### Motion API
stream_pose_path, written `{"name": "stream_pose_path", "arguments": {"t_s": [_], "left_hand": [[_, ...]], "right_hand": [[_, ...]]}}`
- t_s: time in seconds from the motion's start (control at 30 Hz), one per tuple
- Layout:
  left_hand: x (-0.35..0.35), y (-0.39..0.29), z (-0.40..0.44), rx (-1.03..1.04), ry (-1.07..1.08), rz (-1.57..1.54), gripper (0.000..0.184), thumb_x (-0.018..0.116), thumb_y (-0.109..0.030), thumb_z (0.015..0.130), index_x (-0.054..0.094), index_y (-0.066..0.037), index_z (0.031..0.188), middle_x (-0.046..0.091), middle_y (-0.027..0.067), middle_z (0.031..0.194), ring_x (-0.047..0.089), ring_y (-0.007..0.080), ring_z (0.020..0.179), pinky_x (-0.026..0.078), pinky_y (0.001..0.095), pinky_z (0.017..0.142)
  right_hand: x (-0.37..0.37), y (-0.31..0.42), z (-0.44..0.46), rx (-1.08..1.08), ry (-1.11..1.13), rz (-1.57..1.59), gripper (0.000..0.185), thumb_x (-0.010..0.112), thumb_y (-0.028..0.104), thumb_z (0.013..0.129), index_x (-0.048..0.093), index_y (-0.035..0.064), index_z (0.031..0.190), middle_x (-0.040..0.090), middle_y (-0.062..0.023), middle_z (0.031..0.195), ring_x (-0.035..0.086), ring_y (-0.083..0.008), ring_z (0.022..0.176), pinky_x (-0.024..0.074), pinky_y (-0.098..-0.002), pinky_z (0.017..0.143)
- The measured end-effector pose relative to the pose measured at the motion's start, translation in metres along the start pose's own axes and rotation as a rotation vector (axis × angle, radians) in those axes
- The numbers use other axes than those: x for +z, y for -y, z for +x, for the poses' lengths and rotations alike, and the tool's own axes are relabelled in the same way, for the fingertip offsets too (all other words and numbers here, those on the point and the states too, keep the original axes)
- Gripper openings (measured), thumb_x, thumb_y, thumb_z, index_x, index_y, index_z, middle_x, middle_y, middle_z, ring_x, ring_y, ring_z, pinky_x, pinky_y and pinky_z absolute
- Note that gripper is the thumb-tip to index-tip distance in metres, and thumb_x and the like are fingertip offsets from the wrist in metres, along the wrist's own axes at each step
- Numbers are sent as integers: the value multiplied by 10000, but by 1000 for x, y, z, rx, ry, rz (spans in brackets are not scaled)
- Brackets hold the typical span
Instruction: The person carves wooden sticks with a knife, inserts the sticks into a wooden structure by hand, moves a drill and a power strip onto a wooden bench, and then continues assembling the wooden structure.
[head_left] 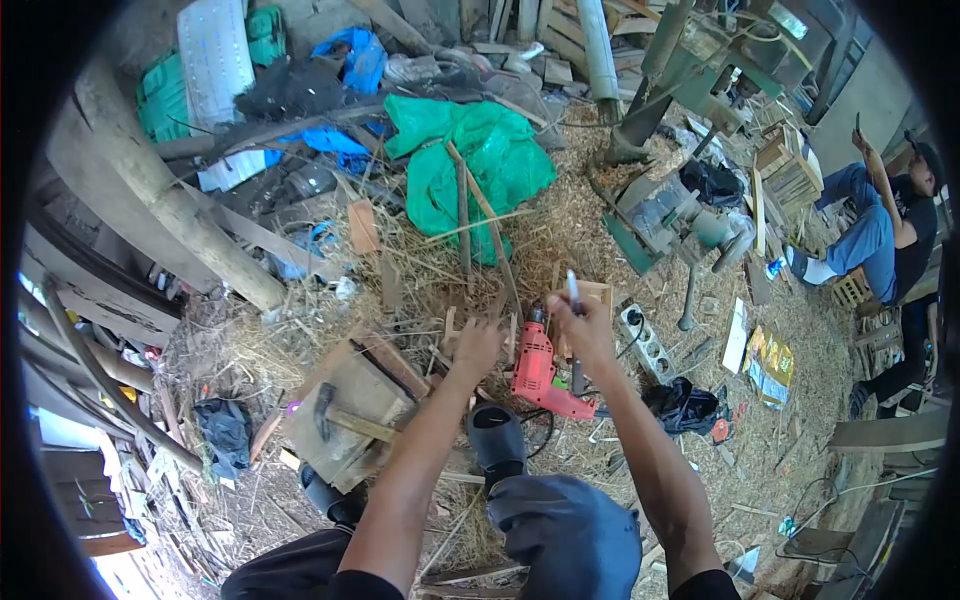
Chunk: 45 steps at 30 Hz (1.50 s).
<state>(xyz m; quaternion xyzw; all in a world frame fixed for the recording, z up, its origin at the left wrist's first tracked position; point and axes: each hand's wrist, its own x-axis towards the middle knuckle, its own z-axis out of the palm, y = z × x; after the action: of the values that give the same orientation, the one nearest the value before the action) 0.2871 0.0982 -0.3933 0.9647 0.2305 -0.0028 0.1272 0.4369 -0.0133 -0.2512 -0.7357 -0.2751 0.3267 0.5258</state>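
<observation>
The right grip [587,333] is closed around a pen-like marker [572,287]. The red drill [535,368] lies between it and the left grip [480,347], whose hold I cannot tell.

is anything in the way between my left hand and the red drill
Yes, a thin, pale strip of wood shows in the narrow gap between your left hand and the red drill. Nothing else visible seems to block the way.
</observation>
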Motion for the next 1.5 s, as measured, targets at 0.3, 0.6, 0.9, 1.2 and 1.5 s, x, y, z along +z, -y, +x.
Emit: {"name": "stream_pose_path", "arguments": {"t_s": [0.3,0.6,0.9,1.2,1.5], "left_hand": [[-282,-23,-121,-98,-659,-602,310,691,-149,822,602,-11,1083,661,143,862,637,239,787,474,356,679],[-393,-37,-302,-192,-885,-1190,250,562,-188,951,550,-25,1140,576,-10,782,492,60,668,417,227,610],[-402,-43,-339,-314,-749,-1143,295,728,-174,826,632,-3,1046,630,-1,849,510,40,717,431,221,637],[-395,-50,-323,-404,-651,-1124,276,730,-144,816,646,-9,1042,654,19,839,540,40,715,444,215,637],[-388,-50,-308,-283,-835,-1249,181,697,-50,827,643,10,989,670,33,850,591,61,729,472,223,626]], "right_hand": [[10,217,-63,-311,167,497,202,629,207,900,630,34,1004,664,-46,755,345,0,446,243,-192,397],[108,338,-194,-536,513,611,239,495,268,978,514,29,976,635,-105,726,375,-38,426,281,-195,406],[147,321,-223,-628,496,482,198,440,250,999,474,57,965,639,-149,788,384,-47,441,291,-192,413],[149,318,-214,-615,532,641,211,459,241,994,472,33,959,621,-137,786,346,-25,486,291,-186,465],[141,308,-210,-531,569,378,230,617,217,912,561,4,977,591,-71,833,430,-31,531,327,-194,469]]}}
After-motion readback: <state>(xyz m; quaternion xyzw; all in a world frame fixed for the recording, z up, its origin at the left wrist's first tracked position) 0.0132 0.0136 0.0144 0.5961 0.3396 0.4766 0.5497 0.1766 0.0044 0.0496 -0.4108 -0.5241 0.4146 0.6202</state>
